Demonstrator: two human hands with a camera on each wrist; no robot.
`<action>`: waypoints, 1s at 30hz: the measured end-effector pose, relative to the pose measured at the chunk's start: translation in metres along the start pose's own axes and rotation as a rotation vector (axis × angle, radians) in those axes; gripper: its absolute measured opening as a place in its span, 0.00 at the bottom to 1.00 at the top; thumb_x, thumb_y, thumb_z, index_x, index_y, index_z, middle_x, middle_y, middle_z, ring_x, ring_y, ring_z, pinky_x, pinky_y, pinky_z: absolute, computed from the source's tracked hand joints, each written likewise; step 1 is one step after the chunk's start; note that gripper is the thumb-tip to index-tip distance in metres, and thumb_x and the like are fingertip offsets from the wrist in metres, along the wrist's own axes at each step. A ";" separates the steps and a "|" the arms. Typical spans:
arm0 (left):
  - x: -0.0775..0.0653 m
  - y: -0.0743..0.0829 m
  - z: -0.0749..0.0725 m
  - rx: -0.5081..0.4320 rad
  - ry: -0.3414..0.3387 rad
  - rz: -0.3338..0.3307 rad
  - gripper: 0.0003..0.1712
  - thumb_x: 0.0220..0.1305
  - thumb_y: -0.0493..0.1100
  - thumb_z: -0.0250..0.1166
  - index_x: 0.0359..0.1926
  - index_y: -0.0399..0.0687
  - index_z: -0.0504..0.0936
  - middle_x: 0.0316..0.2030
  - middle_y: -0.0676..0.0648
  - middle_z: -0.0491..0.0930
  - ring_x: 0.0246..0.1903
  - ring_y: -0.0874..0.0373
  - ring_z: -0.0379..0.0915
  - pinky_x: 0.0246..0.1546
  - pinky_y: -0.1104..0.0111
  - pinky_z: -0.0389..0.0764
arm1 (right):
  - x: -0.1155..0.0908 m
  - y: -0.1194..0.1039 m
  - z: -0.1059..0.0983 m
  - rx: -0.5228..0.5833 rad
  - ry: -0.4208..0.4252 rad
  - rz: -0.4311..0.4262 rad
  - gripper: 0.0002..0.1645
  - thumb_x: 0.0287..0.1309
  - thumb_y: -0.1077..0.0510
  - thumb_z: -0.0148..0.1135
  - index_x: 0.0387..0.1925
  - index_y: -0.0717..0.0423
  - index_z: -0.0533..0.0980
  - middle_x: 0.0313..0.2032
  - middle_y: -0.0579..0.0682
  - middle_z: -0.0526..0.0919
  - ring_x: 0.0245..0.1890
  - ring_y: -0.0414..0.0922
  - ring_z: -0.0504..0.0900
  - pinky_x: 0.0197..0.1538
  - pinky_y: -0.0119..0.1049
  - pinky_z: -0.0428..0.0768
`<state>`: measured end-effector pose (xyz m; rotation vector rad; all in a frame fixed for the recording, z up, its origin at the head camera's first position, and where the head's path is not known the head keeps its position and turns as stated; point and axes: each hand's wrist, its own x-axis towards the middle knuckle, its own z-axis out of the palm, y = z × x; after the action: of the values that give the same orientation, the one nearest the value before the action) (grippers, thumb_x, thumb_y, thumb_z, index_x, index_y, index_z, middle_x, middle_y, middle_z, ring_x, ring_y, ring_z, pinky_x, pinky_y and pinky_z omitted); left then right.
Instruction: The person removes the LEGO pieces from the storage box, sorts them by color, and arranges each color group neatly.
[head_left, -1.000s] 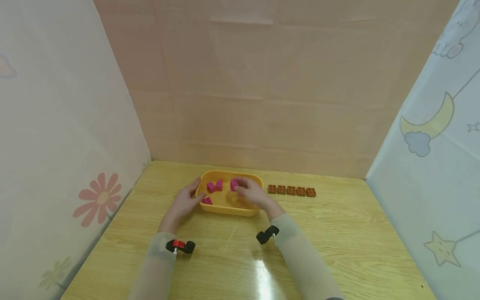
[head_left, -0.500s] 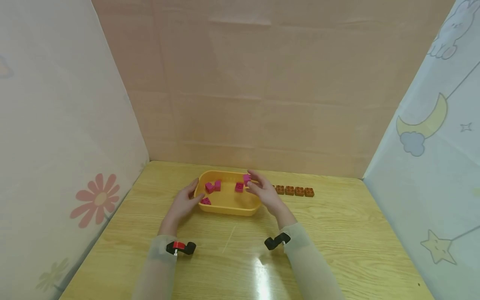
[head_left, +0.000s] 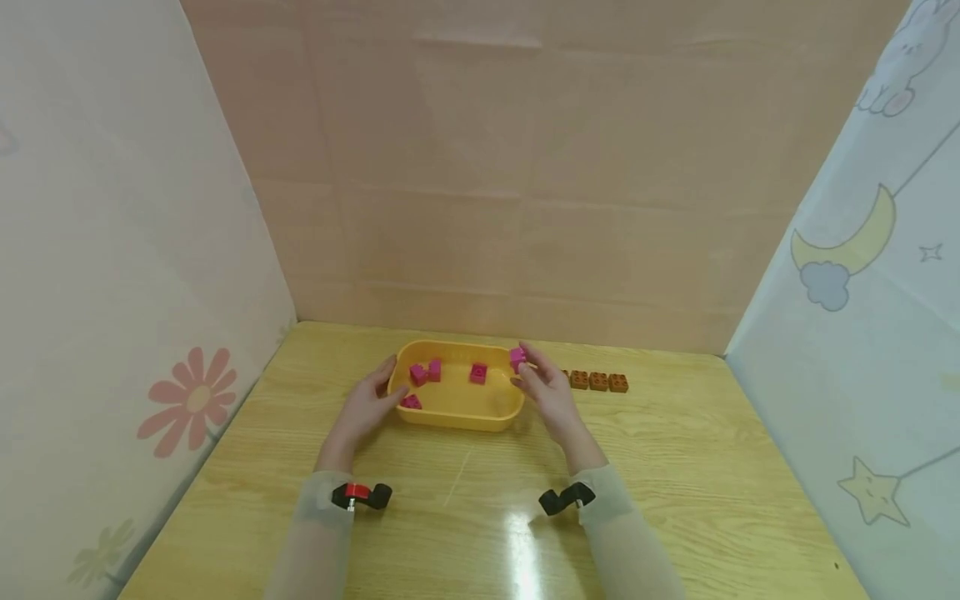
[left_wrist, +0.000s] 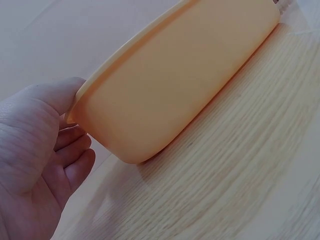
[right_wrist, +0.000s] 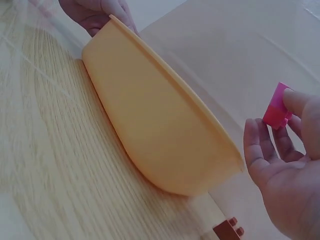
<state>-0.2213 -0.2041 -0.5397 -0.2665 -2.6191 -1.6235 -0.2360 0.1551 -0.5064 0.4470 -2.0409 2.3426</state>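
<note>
My left hand [head_left: 367,400] grips the left end of a yellow plastic bin [head_left: 457,421]. In the left wrist view its thumb lies over the rim and its fingers curl below, outside the wall. Between thumb and fingertips, my right hand [head_left: 551,396] pinches a pink toy brick [right_wrist: 276,107], held up at the bin's right end. Inside the bin several more pink bricks lie apart: one brick [head_left: 478,373] right of the middle, a pair [head_left: 426,372] towards the back left, and one [head_left: 412,402] by the left thumb.
A row of brown bricks [head_left: 598,381] stands on the wooden table [head_left: 465,517] to the right of the bin, its left part hidden behind my right hand. A beige back wall [head_left: 480,208] and patterned side walls enclose the table.
My right hand has lifted a pink brick from inside the bin and carried it right, to above the right rim. My left hand stays on the bin.
</note>
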 end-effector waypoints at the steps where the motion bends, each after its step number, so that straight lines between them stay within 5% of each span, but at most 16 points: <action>1: 0.000 0.000 0.000 -0.002 0.001 -0.002 0.43 0.79 0.48 0.66 0.84 0.42 0.58 0.84 0.44 0.54 0.82 0.44 0.48 0.82 0.50 0.52 | -0.001 0.001 -0.003 -0.015 0.018 0.001 0.31 0.80 0.59 0.61 0.78 0.59 0.68 0.70 0.61 0.72 0.69 0.64 0.73 0.64 0.41 0.83; 9: 0.001 -0.001 0.001 -0.017 0.003 -0.007 0.42 0.79 0.48 0.66 0.84 0.43 0.58 0.84 0.45 0.54 0.83 0.45 0.48 0.81 0.50 0.52 | -0.003 0.014 -0.036 -0.234 0.146 0.102 0.34 0.72 0.50 0.71 0.73 0.58 0.75 0.67 0.57 0.80 0.65 0.46 0.79 0.62 0.29 0.81; 19: 0.001 0.002 0.001 -0.005 -0.008 -0.004 0.44 0.79 0.50 0.66 0.85 0.43 0.56 0.84 0.45 0.53 0.82 0.44 0.48 0.81 0.49 0.53 | -0.015 0.021 -0.060 -0.536 0.029 0.215 0.29 0.73 0.54 0.70 0.71 0.56 0.77 0.64 0.57 0.82 0.67 0.56 0.79 0.70 0.52 0.77; 30: 0.000 0.001 0.000 -0.003 0.001 0.012 0.43 0.79 0.48 0.66 0.84 0.41 0.58 0.83 0.43 0.54 0.82 0.44 0.49 0.81 0.50 0.52 | -0.016 0.024 -0.061 -0.767 -0.025 0.147 0.26 0.71 0.63 0.69 0.68 0.62 0.79 0.62 0.61 0.84 0.64 0.58 0.81 0.68 0.57 0.78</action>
<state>-0.2213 -0.2035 -0.5389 -0.2813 -2.6089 -1.6241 -0.2376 0.2139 -0.5399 0.2965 -2.8096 1.4053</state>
